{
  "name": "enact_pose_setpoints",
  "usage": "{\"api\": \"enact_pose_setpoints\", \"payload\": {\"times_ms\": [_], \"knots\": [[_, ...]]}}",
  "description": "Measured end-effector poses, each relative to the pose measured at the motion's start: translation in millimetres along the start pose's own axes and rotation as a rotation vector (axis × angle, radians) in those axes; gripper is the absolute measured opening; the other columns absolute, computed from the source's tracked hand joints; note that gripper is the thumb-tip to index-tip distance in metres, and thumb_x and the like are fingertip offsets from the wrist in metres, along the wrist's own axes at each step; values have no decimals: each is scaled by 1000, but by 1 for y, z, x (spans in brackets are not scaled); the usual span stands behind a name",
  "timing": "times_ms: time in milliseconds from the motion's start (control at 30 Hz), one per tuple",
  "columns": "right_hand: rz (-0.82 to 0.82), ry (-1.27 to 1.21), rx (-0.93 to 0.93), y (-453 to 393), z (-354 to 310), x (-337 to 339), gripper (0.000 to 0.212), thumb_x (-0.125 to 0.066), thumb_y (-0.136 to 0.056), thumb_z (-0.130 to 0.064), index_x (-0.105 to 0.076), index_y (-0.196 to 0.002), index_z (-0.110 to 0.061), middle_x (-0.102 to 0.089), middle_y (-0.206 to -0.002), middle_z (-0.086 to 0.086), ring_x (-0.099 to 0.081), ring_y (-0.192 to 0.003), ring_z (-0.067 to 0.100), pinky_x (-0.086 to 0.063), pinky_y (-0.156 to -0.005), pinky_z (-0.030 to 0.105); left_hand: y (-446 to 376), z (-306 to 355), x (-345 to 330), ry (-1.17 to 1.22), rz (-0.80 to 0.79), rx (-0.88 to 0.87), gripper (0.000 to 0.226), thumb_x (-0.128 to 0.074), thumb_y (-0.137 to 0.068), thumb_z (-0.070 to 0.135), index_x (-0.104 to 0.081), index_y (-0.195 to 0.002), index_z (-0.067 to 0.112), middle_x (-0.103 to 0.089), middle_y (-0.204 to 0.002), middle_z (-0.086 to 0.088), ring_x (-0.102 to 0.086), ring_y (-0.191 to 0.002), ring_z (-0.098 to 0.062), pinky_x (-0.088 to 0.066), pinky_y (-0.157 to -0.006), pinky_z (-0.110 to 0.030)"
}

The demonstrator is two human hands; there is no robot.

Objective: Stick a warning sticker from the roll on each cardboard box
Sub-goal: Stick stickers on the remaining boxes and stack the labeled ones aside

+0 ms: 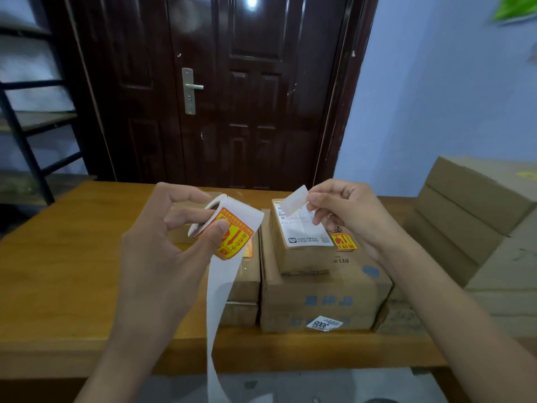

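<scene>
Wooden table (87,257) stands before a dark door (232,82) and blue wall (436,97), bearing cardboard boxes (319,286). Left hand (162,245) pinches the sticker roll (229,225), its backing strip hanging down; right hand (348,216) pinches a peeled sticker (295,199) above the boxes.

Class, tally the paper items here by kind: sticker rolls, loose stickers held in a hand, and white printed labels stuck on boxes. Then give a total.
Sticker roll, in the left hand: 1
Loose sticker, in the right hand: 1
White printed labels: 2, the shipping label and the 3005 label
Total: 4
</scene>
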State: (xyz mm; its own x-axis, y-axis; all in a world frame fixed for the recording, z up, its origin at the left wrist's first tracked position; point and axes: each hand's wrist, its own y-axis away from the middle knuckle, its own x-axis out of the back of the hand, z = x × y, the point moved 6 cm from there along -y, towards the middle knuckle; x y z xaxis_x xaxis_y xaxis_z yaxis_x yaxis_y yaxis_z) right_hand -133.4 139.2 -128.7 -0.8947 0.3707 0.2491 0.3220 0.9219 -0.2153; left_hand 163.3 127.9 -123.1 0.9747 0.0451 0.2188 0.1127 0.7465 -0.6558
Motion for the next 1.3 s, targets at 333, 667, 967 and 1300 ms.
{"api": "enact_pose_setpoints", "payload": {"times_ms": [333, 667, 967, 1300], "knots": [[24, 70, -31, -8, 10, 3, 18, -71, -100, -25, -84, -93, -15, -80, -90, 12, -64, -69, 15, -47, -55, 26, -3, -9, -2, -10, -20, 42, 40, -75, -81, 37, -54, -89, 71, -69, -113, 4, -68, -106, -9, -47, -68, 3], [146, 297, 50, -3, 9, 0, 8, -77, -96, -31, -82, -91, -30, -79, -77, -15, -73, -81, 2, -52, -62, 17, -2, -17, -7, -65, -54, -4, 51, -76, -83, 35, -50, -91, 77, -70, -112, -3, -69, -108, -24, -44, -71, 5], [183, 462, 99, 0, 10, -2, 6, -78, -95, -31, -81, -90, -35, -78, -85, -17, -74, -88, 7, -64, -71, 39, 0, -18, -7, -35, -54, -28, 48, -75, -84, 33, -51, -91, 74, -70, -112, -4, -70, -108, -24, -48, -70, 2], [119, 620, 106, -10, 6, -3, 7, -76, -96, -30, -83, -96, -32, -75, -92, -22, -71, -85, 7, -63, -75, 42, 3, -19, -2, -9, -11, 3, 33, -75, -84, 34, -56, -92, 59, -70, -113, -3, -71, -105, -12, -48, -68, 1]]}}
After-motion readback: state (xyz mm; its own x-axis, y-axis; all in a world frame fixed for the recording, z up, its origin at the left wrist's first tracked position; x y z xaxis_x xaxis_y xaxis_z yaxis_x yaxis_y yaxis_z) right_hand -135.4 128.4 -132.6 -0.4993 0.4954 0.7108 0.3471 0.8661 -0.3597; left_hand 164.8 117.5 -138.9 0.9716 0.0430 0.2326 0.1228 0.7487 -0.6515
